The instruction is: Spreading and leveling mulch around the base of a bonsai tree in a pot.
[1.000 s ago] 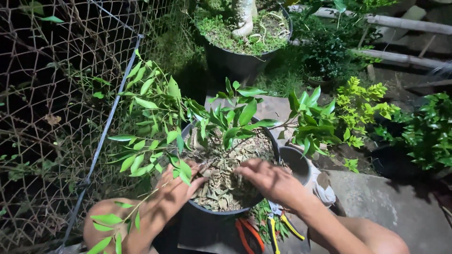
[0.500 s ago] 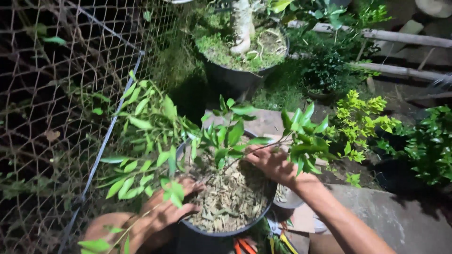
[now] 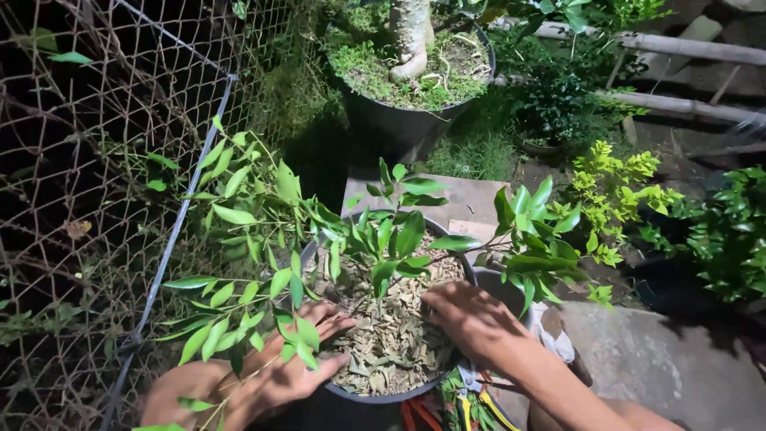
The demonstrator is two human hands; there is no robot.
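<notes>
Far out to the left of the left hand (image 3: 291,363) there was a chain-link wire fence (image 3: 96,160) with a thin metal rod (image 3: 179,231) leaning along it. The left hand itself sat on the near-left rim of the black plastic pot (image 3: 375,393), palm down, fingers spread flat on the dry leaf mulch (image 3: 391,335), so no real grip there, just loose and resting. A leafy branch (image 3: 239,295) of the potted plant (image 3: 383,231) hung right over that wrist and hid part of it.

The pot was between the two hands, and the young green plant stood in the middle of it, just beyond both sets of fingertips. The right hand (image 3: 471,319) lay on the mulch at the pot's right edge, fingers curled down into the dry leaves; I couldn't tell whether that grip had actually closed on anything.

Just under the right wrist, on the ground, lay orange-handled pliers (image 3: 415,415) and a yellow-handled cutter (image 3: 475,407), partly hidden by the pot and some cut sprigs. Just past the right hand was a smaller empty dark pot (image 3: 503,283). Well beyond both hands stood a big black pot (image 3: 399,120) with a pale trunk and moss, and off to the right was a yellow-green shrub (image 3: 618,191) above a concrete slab (image 3: 662,351).
</notes>
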